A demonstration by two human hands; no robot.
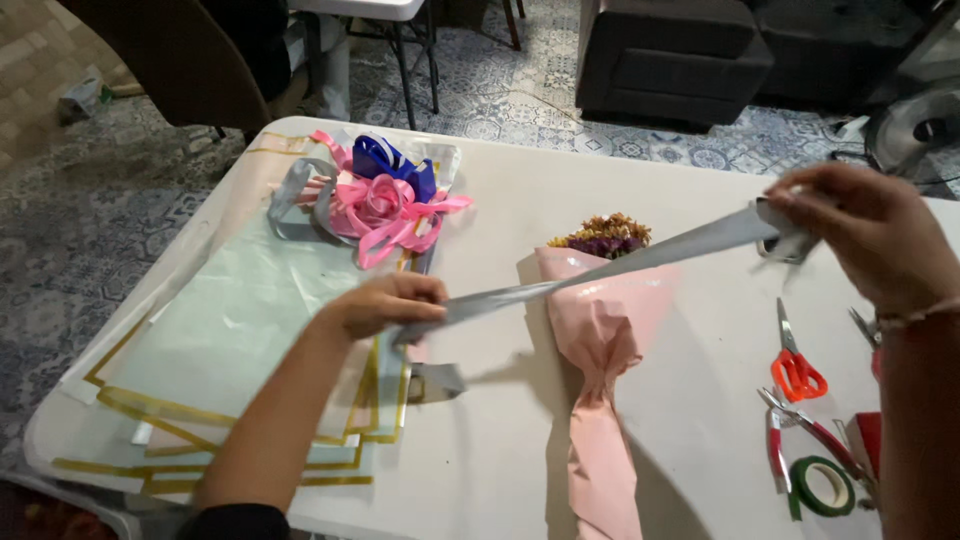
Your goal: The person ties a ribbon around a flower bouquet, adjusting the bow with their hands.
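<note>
Above the pink-wrapped bouquet, you stretch a grey ribbon taut: left hand pinched shut on one end, right hand clamped on the other, keeping it straight. Orange scissors lie right of the bouquet, handy.

A white table with rounded corners is filling most of the view, its bare top catching soft, even light. Beyond it, from ten to two o'clock, a patterned blue-and-grey tiled floor is spreading out. At twelve o'clock the thin dark legs of a second white table are standing on the tiles. A dark upholstered sofa is sitting at one o'clock. At eleven o'clock a dark chair back is leaning in, and a fan is showing at two o'clock.
</note>
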